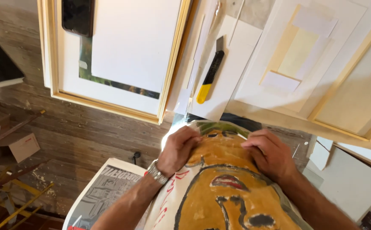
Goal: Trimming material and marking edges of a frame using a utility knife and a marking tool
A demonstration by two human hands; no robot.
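An ochre-orange painted poster outlined in black (pixel 219 187) is seen near a yellow-and-black utility knife (pixel 210 76) and a pale gold wooden frame (pixel 108 104).

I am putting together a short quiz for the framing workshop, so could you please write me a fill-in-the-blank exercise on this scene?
1. Both hands, the left hand and the right hand, press on the top edge of a painted ____.
2. The utility knife lying on the white board has a black and ____ handle.
3. The left wrist wears a metal ____.
4. The dark phone lies on the white sheet inside a wooden ____.

Missing words: poster; yellow; watch; frame
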